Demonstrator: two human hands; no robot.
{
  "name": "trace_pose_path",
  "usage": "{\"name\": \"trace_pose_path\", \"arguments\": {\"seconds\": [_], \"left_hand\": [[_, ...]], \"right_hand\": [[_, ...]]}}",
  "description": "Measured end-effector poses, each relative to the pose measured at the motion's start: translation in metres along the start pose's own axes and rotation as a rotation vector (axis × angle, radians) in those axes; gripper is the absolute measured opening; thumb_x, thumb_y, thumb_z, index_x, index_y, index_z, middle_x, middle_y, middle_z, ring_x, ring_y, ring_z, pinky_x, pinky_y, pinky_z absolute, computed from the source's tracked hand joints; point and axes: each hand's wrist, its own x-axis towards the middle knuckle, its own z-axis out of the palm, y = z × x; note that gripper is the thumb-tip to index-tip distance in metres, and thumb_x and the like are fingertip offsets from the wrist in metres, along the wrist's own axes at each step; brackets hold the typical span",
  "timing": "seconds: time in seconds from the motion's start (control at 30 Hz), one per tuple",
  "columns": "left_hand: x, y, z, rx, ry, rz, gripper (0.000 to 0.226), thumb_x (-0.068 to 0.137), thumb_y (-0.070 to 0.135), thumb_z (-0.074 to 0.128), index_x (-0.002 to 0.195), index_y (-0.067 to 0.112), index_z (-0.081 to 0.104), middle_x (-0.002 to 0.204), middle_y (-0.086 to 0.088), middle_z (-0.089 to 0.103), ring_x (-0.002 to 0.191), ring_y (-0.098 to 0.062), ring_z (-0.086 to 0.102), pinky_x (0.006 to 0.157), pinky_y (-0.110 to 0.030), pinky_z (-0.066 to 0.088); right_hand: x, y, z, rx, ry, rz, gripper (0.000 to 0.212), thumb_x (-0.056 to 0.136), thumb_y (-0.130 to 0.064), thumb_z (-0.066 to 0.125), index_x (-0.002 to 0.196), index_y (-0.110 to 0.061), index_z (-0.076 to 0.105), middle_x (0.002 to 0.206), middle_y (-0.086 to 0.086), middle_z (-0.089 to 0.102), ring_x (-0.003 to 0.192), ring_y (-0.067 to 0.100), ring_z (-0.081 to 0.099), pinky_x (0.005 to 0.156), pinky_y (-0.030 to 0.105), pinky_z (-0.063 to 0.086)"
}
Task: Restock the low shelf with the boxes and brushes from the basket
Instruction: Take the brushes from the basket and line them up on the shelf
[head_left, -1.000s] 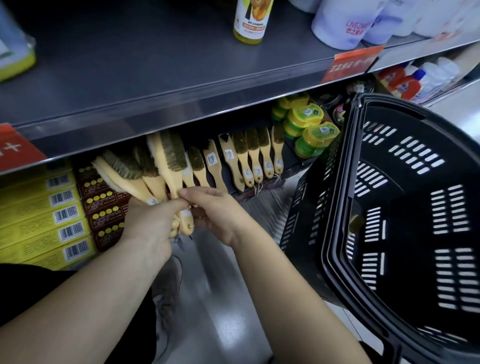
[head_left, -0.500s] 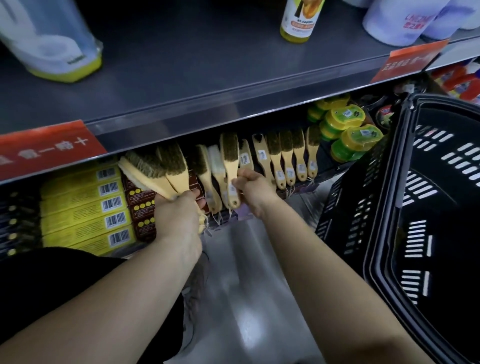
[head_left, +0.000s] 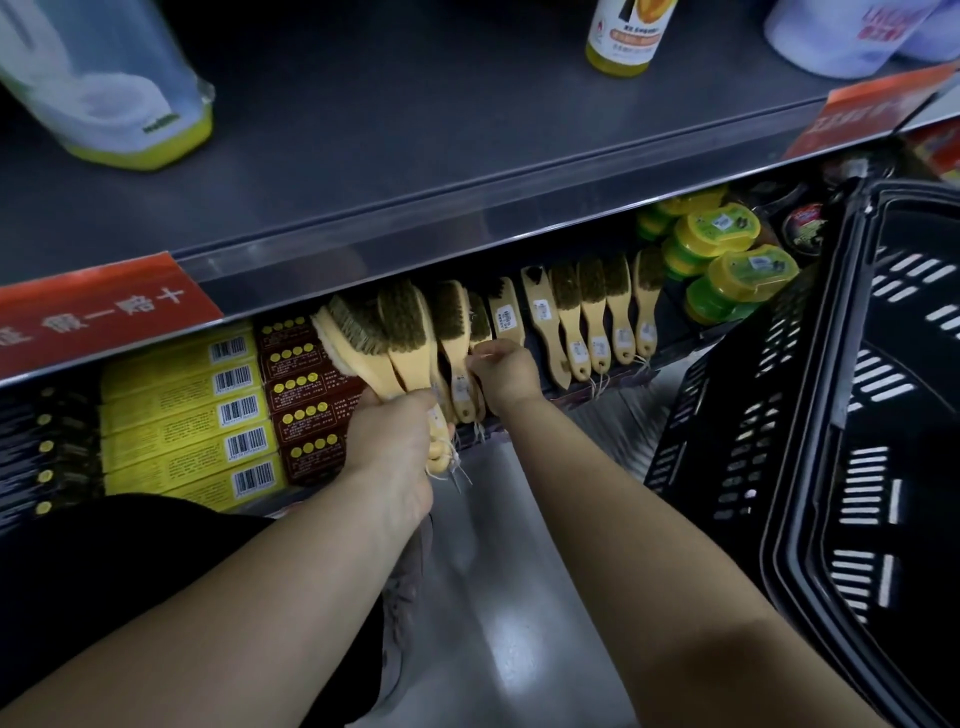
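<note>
Our left hand is closed tight around a bundle of brushes, gripped by the handles at the low shelf. Our right hand, fingers curled, pinches a single brush just beside them. A row of six brushes stands to its right. Five brown boxes and five yellow boxes are stacked at left. The black basket sits at right.

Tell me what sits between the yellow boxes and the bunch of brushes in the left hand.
A stack of brown boxes with yellow dots, seen in the head view, right beside the yellow boxes.
</note>
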Motion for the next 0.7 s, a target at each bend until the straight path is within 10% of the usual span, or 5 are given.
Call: {"name": "trace_pose_path", "arguments": {"seconds": [0.23, 0.4, 0.6, 0.7], "left_hand": [[0.002, -0.004, 0.003, 0.09, -0.099, 0.015, 0.032, 0.084, 0.0, 0.06, 0.108, 0.021, 0.056, 0.082, -0.004, 0.063, 0.068, -0.019, 0.06, 0.052, -0.026, 0.049], [-0.003, -0.008, 0.007, 0.124, -0.182, -0.077, 0.024, 0.089, 0.004, 0.058, 0.108, 0.019, 0.059, 0.083, -0.003, 0.064, 0.067, -0.016, 0.061, 0.045, -0.024, 0.048], [-0.009, -0.003, 0.009, 0.067, -0.119, -0.167, 0.009, 0.093, 0.02, 0.057, 0.095, 0.011, 0.061, 0.068, -0.003, 0.055, 0.049, -0.013, 0.052, 0.041, -0.019, 0.047], [-0.014, 0.0, 0.01, 0.082, -0.123, -0.172, 0.013, 0.089, 0.02, 0.061, 0.092, 0.007, 0.06, 0.063, -0.006, 0.05, 0.038, -0.014, 0.045, 0.035, -0.016, 0.04]], "right_hand": [[-0.068, -0.023, -0.033, 0.237, -0.497, -0.046, 0.025, 0.084, -0.039, 0.063, 0.086, -0.016, 0.07, 0.076, -0.004, 0.071, 0.071, 0.009, 0.066, 0.062, 0.02, 0.049], [-0.076, -0.012, -0.038, 0.334, -0.42, -0.016, 0.012, 0.09, -0.012, 0.058, 0.082, -0.003, 0.06, 0.079, 0.015, 0.059, 0.068, 0.022, 0.055, 0.064, 0.032, 0.046], [-0.03, -0.003, -0.052, 0.245, -0.164, 0.022, 0.023, 0.09, -0.002, 0.044, 0.08, -0.017, 0.059, 0.058, -0.004, 0.059, 0.062, 0.019, 0.051, 0.057, 0.029, 0.043], [-0.007, -0.001, -0.05, 0.068, -0.105, 0.034, 0.035, 0.091, -0.002, 0.039, 0.121, -0.013, 0.055, 0.079, -0.001, 0.061, 0.071, 0.019, 0.054, 0.059, 0.026, 0.043]]}}
